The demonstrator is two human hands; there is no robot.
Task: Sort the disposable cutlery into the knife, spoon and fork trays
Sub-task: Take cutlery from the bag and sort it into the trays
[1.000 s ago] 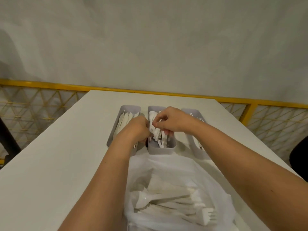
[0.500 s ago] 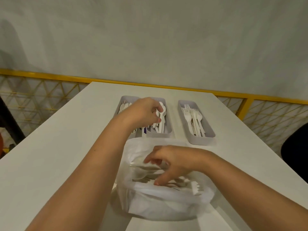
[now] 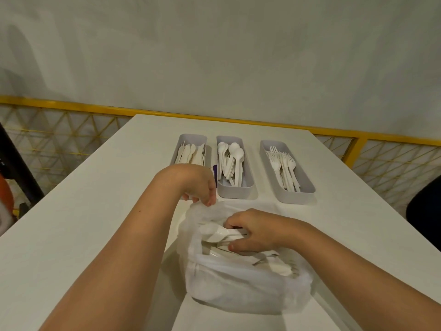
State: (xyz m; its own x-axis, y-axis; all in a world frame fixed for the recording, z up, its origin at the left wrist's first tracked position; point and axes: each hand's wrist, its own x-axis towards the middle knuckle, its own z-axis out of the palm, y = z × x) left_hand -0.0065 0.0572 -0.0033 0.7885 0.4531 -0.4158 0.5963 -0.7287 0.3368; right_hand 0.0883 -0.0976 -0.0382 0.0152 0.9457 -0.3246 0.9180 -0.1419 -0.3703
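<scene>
Cutlery [image 3: 241,249] is lying tangled inside the plastic bag [image 3: 238,290]. The right hand [image 3: 257,231] is curling around a spoon [image 3: 219,231]; light, stiff, slippery, best pinched mid-handle. The left hand [image 3: 198,185] is pinching the bag's limp rim just beyond.

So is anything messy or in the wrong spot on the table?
Mostly tidy. The fork tray sits apart and angled, while the knife tray and spoon tray sit close together. Something small and purple shows between those two; I can't tell what it is. Nothing has spilled from the plastic bag.
</scene>
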